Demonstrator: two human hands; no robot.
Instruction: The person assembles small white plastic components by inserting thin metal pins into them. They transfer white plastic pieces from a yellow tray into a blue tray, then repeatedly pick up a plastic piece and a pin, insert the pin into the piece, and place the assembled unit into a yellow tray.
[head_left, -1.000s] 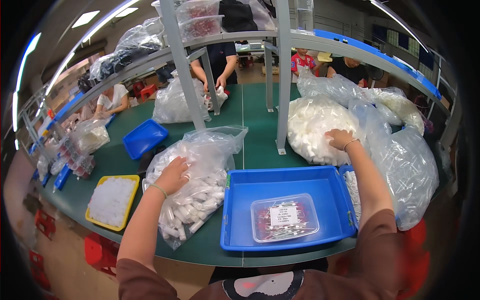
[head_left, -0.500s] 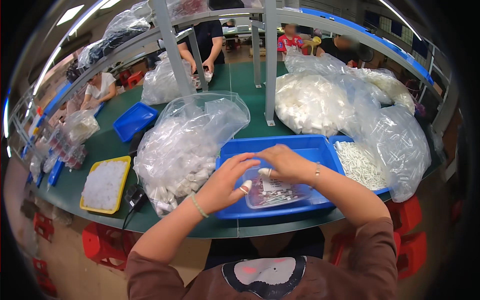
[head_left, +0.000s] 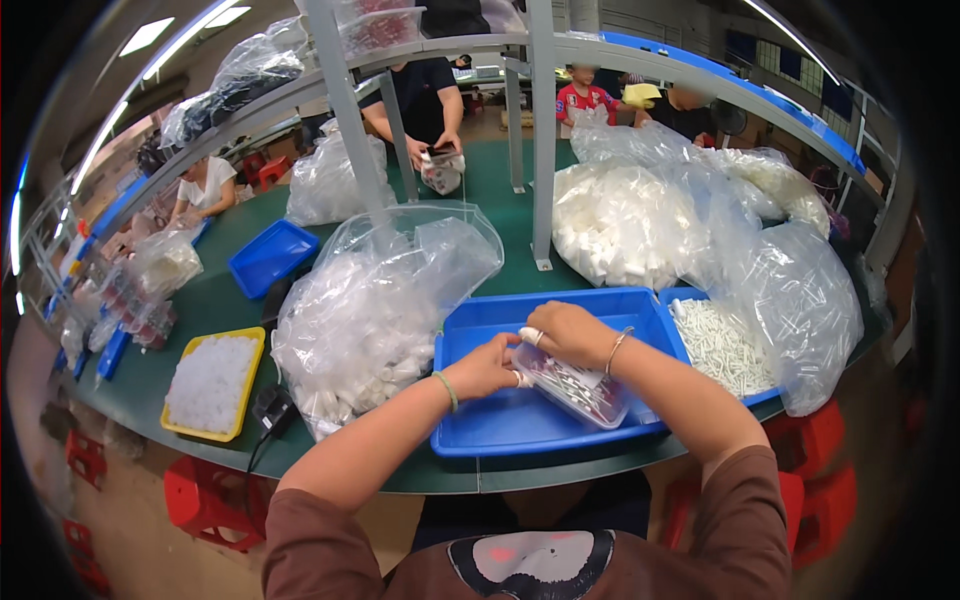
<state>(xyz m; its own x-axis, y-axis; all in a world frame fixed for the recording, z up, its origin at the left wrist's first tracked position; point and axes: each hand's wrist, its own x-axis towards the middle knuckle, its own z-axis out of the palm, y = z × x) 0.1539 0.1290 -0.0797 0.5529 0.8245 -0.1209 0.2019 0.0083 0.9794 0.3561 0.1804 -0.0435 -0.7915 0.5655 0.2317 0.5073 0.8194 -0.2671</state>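
Along the near edge of the green table (head_left: 440, 477), a large blue tray (head_left: 490, 434) is set, and within its walls a clear plastic container (head_left: 572, 385) is held at a tilt, its left end appearing raised. Slender pieces (head_left: 598, 399) are seen through its wall. At the container's left end the left hand (head_left: 482, 370) is closed, with the rim pinched; over the far left corner the right hand (head_left: 572, 335) is curled, though whether it grips cannot be told. The container is judged light, thin-walled and slightly flexible, with smooth faces on which fingers may slip; it is best held by opposite rims, since hard squeezing could crack the plastic. To the right is placed a small blue tray (head_left: 768, 397) of white sticks (head_left: 722, 345), and to the left a clear bag of white pieces (head_left: 370, 315). Farther off, a second bag (head_left: 628, 225) is seen beside a grey post (head_left: 543, 150), and across the table a small bundle (head_left: 441, 173) is handled by a co-worker's hands (head_left: 417, 153).
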